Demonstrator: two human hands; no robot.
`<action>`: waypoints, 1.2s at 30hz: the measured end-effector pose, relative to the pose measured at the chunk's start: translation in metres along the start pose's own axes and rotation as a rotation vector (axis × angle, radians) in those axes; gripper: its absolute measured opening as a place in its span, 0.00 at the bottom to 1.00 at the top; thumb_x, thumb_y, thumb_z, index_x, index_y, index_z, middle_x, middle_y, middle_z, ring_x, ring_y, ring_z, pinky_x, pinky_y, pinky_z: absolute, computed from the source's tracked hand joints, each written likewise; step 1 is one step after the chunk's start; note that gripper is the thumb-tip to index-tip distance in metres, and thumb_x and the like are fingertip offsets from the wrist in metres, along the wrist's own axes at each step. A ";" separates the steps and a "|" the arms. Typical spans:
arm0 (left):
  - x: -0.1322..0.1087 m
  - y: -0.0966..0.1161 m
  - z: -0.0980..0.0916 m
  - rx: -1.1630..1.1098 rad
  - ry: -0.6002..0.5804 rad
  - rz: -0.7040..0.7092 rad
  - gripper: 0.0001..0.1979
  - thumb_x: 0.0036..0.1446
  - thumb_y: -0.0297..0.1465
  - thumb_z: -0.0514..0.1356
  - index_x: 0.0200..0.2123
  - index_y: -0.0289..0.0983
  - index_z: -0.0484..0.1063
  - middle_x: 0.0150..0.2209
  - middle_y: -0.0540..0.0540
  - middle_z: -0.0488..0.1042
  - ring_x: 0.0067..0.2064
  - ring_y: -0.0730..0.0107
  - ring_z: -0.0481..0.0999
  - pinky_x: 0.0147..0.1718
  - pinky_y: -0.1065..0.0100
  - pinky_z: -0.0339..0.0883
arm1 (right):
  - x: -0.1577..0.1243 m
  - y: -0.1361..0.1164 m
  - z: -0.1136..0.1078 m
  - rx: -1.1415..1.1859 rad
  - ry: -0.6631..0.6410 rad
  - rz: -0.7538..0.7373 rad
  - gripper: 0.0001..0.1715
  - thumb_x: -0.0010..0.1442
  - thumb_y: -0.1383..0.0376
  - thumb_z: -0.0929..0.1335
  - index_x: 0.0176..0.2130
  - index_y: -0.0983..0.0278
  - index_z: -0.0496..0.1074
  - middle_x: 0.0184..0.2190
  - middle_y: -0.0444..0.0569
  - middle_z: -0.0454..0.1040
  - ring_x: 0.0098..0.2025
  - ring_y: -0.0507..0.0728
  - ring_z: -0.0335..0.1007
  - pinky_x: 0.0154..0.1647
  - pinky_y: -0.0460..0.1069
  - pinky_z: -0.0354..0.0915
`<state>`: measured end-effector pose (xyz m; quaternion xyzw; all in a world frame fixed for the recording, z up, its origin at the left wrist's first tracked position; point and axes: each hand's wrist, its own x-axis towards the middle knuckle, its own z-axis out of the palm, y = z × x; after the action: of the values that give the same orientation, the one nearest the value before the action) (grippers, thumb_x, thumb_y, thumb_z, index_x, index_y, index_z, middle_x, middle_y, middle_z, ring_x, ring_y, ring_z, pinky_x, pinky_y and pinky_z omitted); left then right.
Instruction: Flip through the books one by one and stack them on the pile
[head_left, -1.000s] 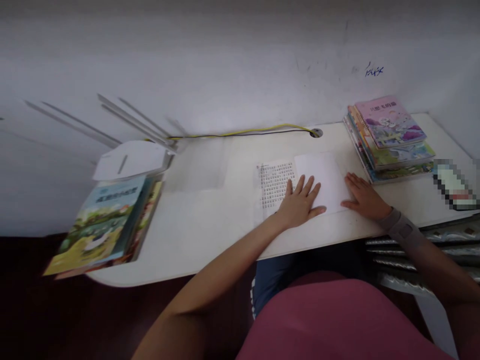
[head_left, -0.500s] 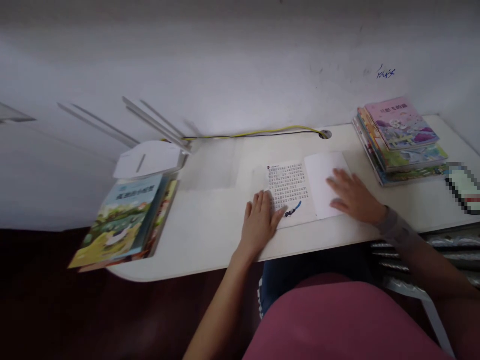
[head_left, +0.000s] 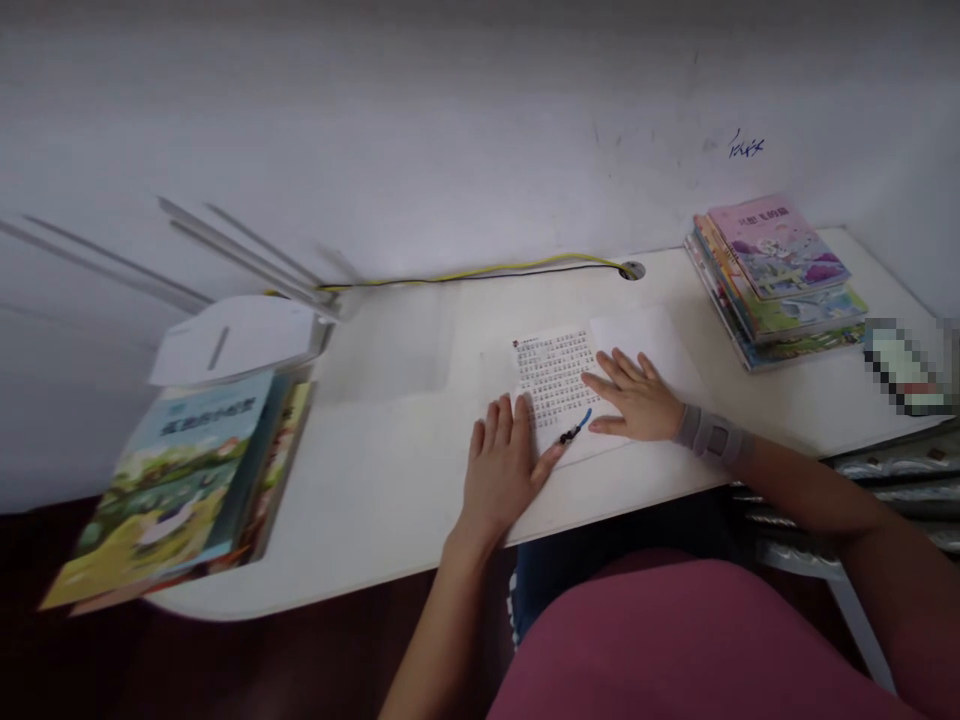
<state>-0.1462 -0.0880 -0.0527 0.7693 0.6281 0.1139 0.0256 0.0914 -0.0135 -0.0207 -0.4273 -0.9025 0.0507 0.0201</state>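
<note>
An open booklet (head_left: 555, 365) lies on the white table (head_left: 382, 480) in front of me, with rows of printed characters and a small dark-and-blue picture on its left page. Its right page looks blank where it shows. My left hand (head_left: 501, 462) rests flat at the left edge of the printed page, thumb stretched toward the picture. Across the inner part of the right page lies my right hand (head_left: 634, 398), fingers spread, hiding part of the fold. A grey band (head_left: 712, 437) circles the right wrist. Neither hand grips anything.
At the left, books (head_left: 176, 480) overhang the table edge beside a white device (head_left: 240, 340) with upright bars. Another book stack (head_left: 780, 265) stands at the back right, near a pixelated object (head_left: 904, 365). Yellow and black cables (head_left: 480, 270) run along the wall into a hole.
My right hand has slid left across the right page toward the fold. My left hand stays at the page's left edge. The view has shifted slightly.
</note>
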 end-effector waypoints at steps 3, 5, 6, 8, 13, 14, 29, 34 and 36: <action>0.001 0.002 0.000 -0.002 0.014 -0.011 0.46 0.61 0.57 0.39 0.68 0.26 0.42 0.66 0.23 0.51 0.68 0.38 0.48 0.60 0.39 0.50 | 0.002 0.001 0.000 -0.008 0.002 -0.005 0.45 0.60 0.39 0.58 0.67 0.58 0.51 0.70 0.56 0.44 0.70 0.69 0.39 0.65 0.69 0.44; 0.001 0.002 0.001 -0.006 0.020 -0.018 0.47 0.60 0.57 0.39 0.68 0.26 0.41 0.66 0.23 0.51 0.67 0.37 0.49 0.60 0.38 0.50 | 0.001 0.001 0.001 -0.008 0.007 -0.003 0.44 0.61 0.39 0.57 0.67 0.59 0.51 0.70 0.56 0.44 0.70 0.69 0.38 0.65 0.69 0.44; 0.001 0.002 0.001 -0.009 0.019 -0.019 0.47 0.60 0.58 0.39 0.68 0.25 0.40 0.66 0.22 0.51 0.67 0.37 0.49 0.60 0.38 0.50 | 0.001 0.001 0.001 -0.006 0.008 0.000 0.44 0.61 0.39 0.57 0.67 0.59 0.51 0.70 0.56 0.44 0.70 0.69 0.38 0.65 0.69 0.44; 0.000 0.002 0.002 -0.014 0.016 -0.018 0.48 0.60 0.58 0.39 0.68 0.25 0.39 0.66 0.21 0.51 0.67 0.37 0.49 0.59 0.38 0.50 | 0.000 0.001 0.001 0.001 0.004 0.003 0.45 0.61 0.39 0.56 0.67 0.59 0.50 0.70 0.56 0.44 0.70 0.69 0.38 0.65 0.69 0.45; 0.000 0.002 0.002 -0.015 0.016 -0.018 0.49 0.59 0.58 0.39 0.68 0.24 0.35 0.65 0.21 0.51 0.67 0.36 0.50 0.59 0.37 0.51 | -0.001 0.004 0.001 0.000 0.004 0.004 0.44 0.61 0.39 0.56 0.67 0.59 0.50 0.70 0.55 0.44 0.70 0.69 0.38 0.65 0.69 0.44; 0.000 0.002 0.002 -0.014 0.014 -0.019 0.50 0.59 0.59 0.39 0.68 0.23 0.35 0.65 0.20 0.51 0.67 0.36 0.50 0.59 0.38 0.50 | -0.001 0.005 0.001 0.000 0.006 0.006 0.44 0.62 0.39 0.56 0.67 0.59 0.50 0.70 0.55 0.44 0.70 0.69 0.39 0.65 0.69 0.44; 0.002 0.003 0.003 0.005 0.013 -0.028 0.51 0.59 0.59 0.39 0.67 0.18 0.40 0.64 0.18 0.52 0.67 0.35 0.51 0.59 0.38 0.51 | -0.003 0.007 0.004 -0.016 0.013 0.030 0.43 0.62 0.40 0.56 0.67 0.58 0.50 0.70 0.53 0.44 0.70 0.68 0.38 0.66 0.68 0.44; 0.002 0.003 0.003 0.009 0.010 -0.024 0.51 0.59 0.59 0.39 0.66 0.18 0.42 0.64 0.18 0.52 0.67 0.35 0.50 0.59 0.39 0.51 | -0.005 0.008 0.005 -0.023 0.014 0.030 0.42 0.63 0.40 0.56 0.67 0.58 0.50 0.70 0.53 0.44 0.70 0.68 0.39 0.65 0.67 0.45; 0.002 0.003 0.003 0.008 0.013 -0.026 0.51 0.59 0.59 0.39 0.66 0.18 0.43 0.64 0.18 0.52 0.67 0.35 0.50 0.59 0.38 0.51 | -0.005 0.010 0.006 -0.024 0.021 0.026 0.42 0.63 0.40 0.56 0.67 0.57 0.50 0.70 0.53 0.44 0.70 0.68 0.39 0.65 0.67 0.45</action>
<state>-0.1423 -0.0859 -0.0550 0.7606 0.6385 0.1161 0.0198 0.1015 -0.0117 -0.0274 -0.4398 -0.8971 0.0355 0.0237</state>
